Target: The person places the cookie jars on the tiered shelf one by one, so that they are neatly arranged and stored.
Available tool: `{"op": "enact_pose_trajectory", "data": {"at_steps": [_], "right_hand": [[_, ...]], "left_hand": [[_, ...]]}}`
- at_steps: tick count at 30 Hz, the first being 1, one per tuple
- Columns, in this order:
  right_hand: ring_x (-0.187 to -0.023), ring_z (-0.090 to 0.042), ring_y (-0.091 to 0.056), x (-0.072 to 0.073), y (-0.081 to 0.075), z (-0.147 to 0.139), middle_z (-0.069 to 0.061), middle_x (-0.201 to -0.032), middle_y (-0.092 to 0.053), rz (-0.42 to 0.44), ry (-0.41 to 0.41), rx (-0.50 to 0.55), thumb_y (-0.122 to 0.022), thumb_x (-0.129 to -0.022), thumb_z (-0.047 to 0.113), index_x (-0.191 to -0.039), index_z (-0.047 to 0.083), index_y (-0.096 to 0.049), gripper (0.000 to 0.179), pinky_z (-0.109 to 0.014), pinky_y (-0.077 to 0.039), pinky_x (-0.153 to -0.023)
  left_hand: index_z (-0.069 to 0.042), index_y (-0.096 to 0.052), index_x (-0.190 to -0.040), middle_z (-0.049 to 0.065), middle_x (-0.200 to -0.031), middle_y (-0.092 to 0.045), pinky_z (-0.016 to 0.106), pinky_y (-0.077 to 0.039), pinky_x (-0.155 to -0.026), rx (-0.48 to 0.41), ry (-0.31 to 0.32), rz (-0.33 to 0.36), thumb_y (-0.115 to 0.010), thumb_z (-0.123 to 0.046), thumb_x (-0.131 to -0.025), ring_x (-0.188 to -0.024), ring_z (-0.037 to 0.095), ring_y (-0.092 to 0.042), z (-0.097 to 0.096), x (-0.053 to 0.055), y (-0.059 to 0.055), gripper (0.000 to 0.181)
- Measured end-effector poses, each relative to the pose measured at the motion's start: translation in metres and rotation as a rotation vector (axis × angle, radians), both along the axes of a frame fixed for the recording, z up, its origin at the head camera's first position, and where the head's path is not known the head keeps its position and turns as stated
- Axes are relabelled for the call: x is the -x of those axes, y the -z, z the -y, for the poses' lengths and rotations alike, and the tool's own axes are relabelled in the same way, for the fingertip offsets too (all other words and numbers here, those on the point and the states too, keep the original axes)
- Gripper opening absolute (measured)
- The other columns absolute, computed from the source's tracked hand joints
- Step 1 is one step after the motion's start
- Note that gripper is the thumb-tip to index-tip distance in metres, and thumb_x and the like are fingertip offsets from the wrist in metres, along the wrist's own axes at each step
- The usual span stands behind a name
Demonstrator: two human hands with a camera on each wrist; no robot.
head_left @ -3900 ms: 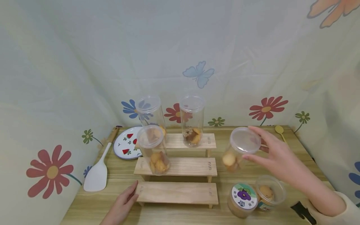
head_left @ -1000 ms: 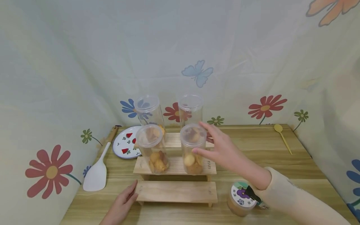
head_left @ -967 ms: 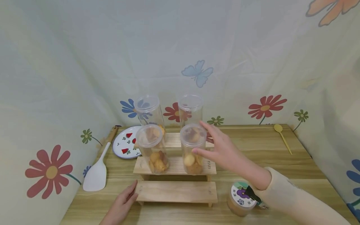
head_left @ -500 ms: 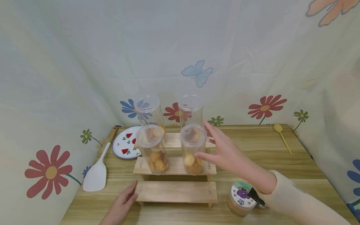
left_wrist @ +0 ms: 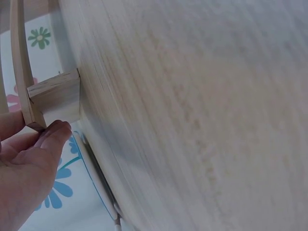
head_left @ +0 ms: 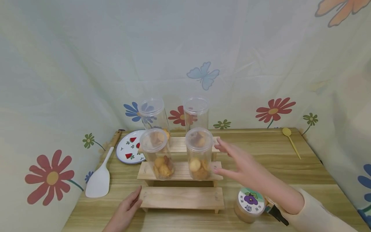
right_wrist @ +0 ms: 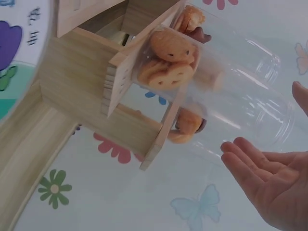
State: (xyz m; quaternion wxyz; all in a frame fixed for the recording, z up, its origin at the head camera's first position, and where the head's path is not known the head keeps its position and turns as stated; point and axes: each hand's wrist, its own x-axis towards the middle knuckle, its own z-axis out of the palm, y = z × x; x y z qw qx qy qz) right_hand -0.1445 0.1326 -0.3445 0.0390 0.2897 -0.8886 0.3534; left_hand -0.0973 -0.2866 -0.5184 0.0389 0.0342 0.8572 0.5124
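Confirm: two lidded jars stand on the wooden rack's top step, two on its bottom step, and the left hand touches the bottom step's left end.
One slip: the front left jar and front right jar stand on the middle step, not the bottom step, as the head view shows. The rest holds.

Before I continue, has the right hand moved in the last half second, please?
Yes: against the wooden stand in the head view, the right hand has shifted rightward and lower in the picture.

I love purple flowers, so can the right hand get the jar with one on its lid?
Probably yes: the right hand holds nothing, the purple-flower jar stands close by, and nothing covers its lid.
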Motion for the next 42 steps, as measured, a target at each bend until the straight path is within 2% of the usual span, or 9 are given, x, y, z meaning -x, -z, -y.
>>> {"op": "enact_pose_trajectory", "data": {"at_steps": [10,19,24,26,30,32,35,38,42], "right_hand": [[-0.127,-0.018,-0.045,-0.010,0.011,-0.031,0.006,-0.144,-0.044,0.010,-0.005,-0.035,-0.065,-0.086,0.054,-0.150,0.029,-0.031,0.077,-0.044,-0.044,-0.099],[-0.122,-0.027,-0.050,-0.015,0.027,-0.054,-0.003,-0.143,-0.046,0.037,-0.010,-0.117,-0.065,-0.082,0.059,-0.147,0.022,-0.040,0.079,-0.052,-0.046,-0.095],[-0.086,-0.012,-0.064,-0.022,0.044,-0.067,-0.007,-0.143,-0.046,0.150,0.020,-0.144,-0.068,-0.078,0.062,-0.147,0.023,-0.038,0.085,-0.050,-0.050,-0.090],[-0.060,-0.002,-0.055,-0.025,0.051,-0.071,-0.007,-0.143,-0.046,0.184,0.033,-0.137,-0.070,-0.079,0.059,-0.147,0.023,-0.038,0.083,-0.041,-0.052,-0.083],[-0.040,0.000,-0.035,-0.030,0.062,-0.077,-0.009,-0.141,-0.048,0.174,0.038,-0.141,-0.075,-0.076,0.053,-0.146,0.020,-0.040,0.085,-0.030,-0.047,-0.069],[-0.046,-0.002,-0.043,-0.032,0.067,-0.079,-0.010,-0.139,-0.050,0.134,0.047,-0.165,-0.077,-0.073,0.056,-0.144,0.018,-0.044,0.087,-0.035,-0.050,-0.072],[-0.079,-0.021,-0.064,-0.034,0.074,-0.083,-0.015,-0.135,-0.053,0.087,0.067,-0.191,-0.079,-0.066,0.062,-0.141,0.016,-0.048,0.093,-0.055,-0.050,-0.081],[-0.117,-0.050,-0.048,-0.036,0.080,-0.086,-0.022,-0.136,-0.050,0.084,0.084,-0.188,-0.079,-0.061,0.064,-0.141,0.013,-0.049,0.100,-0.070,-0.040,-0.089],[-0.120,-0.060,-0.037,-0.038,0.087,-0.089,-0.028,-0.142,-0.040,0.117,0.091,-0.158,-0.081,-0.057,0.063,-0.145,0.011,-0.042,0.110,-0.074,-0.030,-0.092]], "left_hand": [[0.014,-0.039,-0.138,0.027,-0.143,-0.039,0.015,-0.036,-0.098,0.015,-0.007,-0.069,-0.056,-0.005,-0.097,-0.130,0.034,-0.034,-0.002,-0.002,0.001,0.048],[0.013,-0.038,-0.139,0.026,-0.144,-0.038,0.015,-0.034,-0.098,0.003,-0.020,-0.032,-0.056,-0.007,-0.098,-0.131,0.033,-0.033,-0.003,-0.001,0.002,0.049],[0.013,-0.038,-0.139,0.027,-0.143,-0.039,0.013,-0.034,-0.097,-0.009,-0.023,-0.044,-0.056,-0.005,-0.097,-0.130,0.033,-0.034,-0.003,-0.002,0.002,0.048],[0.014,-0.039,-0.138,0.027,-0.143,-0.039,0.013,-0.035,-0.097,-0.007,-0.022,-0.049,-0.056,-0.005,-0.097,-0.130,0.034,-0.034,-0.002,-0.002,0.002,0.048],[0.014,-0.039,-0.138,0.027,-0.143,-0.039,0.013,-0.035,-0.097,-0.003,-0.022,-0.052,-0.056,-0.005,-0.097,-0.130,0.034,-0.034,-0.002,-0.002,0.001,0.048],[0.014,-0.039,-0.138,0.027,-0.143,-0.039,0.014,-0.035,-0.097,0.005,-0.018,-0.052,-0.056,-0.005,-0.097,-0.130,0.033,-0.034,-0.002,-0.002,0.001,0.048],[0.014,-0.039,-0.138,0.026,-0.143,-0.039,0.017,-0.037,-0.099,0.015,-0.019,-0.044,-0.056,-0.006,-0.097,-0.131,0.033,-0.034,-0.002,-0.003,0.000,0.048],[0.014,-0.038,-0.138,0.026,-0.144,-0.038,0.017,-0.037,-0.099,0.005,-0.020,-0.027,-0.055,-0.005,-0.097,-0.131,0.033,-0.034,-0.002,-0.003,0.001,0.048],[0.014,-0.037,-0.139,0.026,-0.145,-0.037,0.014,-0.035,-0.098,-0.017,-0.018,-0.027,-0.055,-0.005,-0.098,-0.131,0.032,-0.033,-0.002,-0.002,0.001,0.048]]}}
